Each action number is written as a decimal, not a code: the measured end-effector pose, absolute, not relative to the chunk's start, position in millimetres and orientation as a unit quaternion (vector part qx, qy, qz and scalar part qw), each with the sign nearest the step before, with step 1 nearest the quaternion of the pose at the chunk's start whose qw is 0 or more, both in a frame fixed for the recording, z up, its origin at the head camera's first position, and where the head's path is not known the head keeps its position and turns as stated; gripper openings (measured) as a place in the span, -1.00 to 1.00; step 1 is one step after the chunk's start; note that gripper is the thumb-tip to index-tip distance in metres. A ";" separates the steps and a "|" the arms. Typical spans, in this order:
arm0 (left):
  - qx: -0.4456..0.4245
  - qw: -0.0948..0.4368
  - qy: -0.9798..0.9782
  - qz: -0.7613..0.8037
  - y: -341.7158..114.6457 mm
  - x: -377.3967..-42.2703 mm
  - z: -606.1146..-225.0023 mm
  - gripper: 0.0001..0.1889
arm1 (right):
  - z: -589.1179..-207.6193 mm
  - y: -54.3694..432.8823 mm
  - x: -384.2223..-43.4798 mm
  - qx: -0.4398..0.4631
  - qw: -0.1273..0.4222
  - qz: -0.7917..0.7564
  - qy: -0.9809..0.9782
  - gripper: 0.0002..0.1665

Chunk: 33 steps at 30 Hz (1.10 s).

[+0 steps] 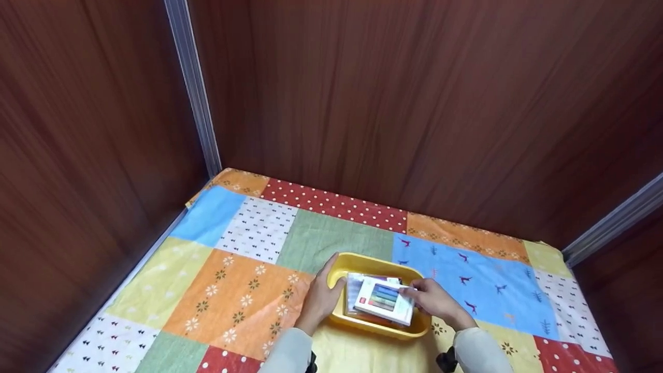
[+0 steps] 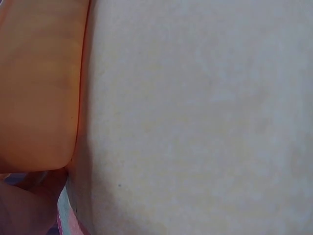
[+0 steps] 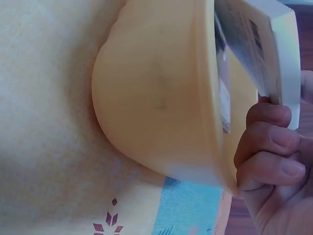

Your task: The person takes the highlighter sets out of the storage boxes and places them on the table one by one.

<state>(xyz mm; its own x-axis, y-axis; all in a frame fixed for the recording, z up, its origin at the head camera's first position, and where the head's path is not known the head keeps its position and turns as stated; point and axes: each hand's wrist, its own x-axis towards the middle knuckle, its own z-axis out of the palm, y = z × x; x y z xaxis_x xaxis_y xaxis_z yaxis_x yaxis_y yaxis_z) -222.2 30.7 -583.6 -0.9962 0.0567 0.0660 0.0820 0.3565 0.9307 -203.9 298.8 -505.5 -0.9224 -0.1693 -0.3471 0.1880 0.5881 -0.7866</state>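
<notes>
In the lower centre of the head view, a yellow plastic oblong tub with rounded corners [image 1: 377,333] sits on a patchwork cloth of blue, orange, green, yellow, red and white squares [image 1: 254,290]. The left hand [image 1: 322,298] holds the tub's left end, its thumb over the rim on the inner side and its fingers along the outside. The right hand [image 1: 434,298], at the tub's right end, grips a flat white cardboard box printed with a row of coloured bars and a small red mark [image 1: 383,301], thumb on the printed face and the other fingers curled at its edge. This box lies within the tub's outline, overlapping a pale, flat, clear-looking packet [image 1: 353,287] whose left side and upper edge show beyond it; what the packet contains cannot be made out. In the right wrist view the box is tilted at the upper right, part of it standing above the tub's rim, with a dark printed patch on its underside. In the left wrist view pale cloth fills most of the frame, and part of the hand shows at the lower left beneath an orange-looking wall. Light sleeves [image 1: 290,352] enter at the bottom of the head view, and dark reddish-brown wood-grain panels [image 1: 331,103] with grey metal strips [image 1: 194,83] rise behind the cloth.
</notes>
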 end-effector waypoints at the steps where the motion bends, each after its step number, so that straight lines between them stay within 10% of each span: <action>1: -0.042 0.012 -0.823 -0.566 30.6 -222.0 -583.5 -0.35 | -505.2 299.2 -203.7 0.001 0.201 -0.453 0.868 -0.67; 33: -0.043 0.020 -0.821 -0.569 31.0 -223.7 -585.6 -0.35 | -503.3 305.3 -188.8 0.000 0.156 -0.546 0.823 -0.66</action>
<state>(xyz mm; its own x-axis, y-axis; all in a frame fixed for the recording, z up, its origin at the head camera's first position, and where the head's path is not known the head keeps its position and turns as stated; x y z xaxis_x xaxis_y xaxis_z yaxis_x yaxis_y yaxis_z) -223.7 31.0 -585.6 -0.9955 0.0479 0.0818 0.0934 0.3497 0.9322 -188.8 305.3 -503.3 -0.9510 -0.1714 -0.2573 0.1702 0.4043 -0.8986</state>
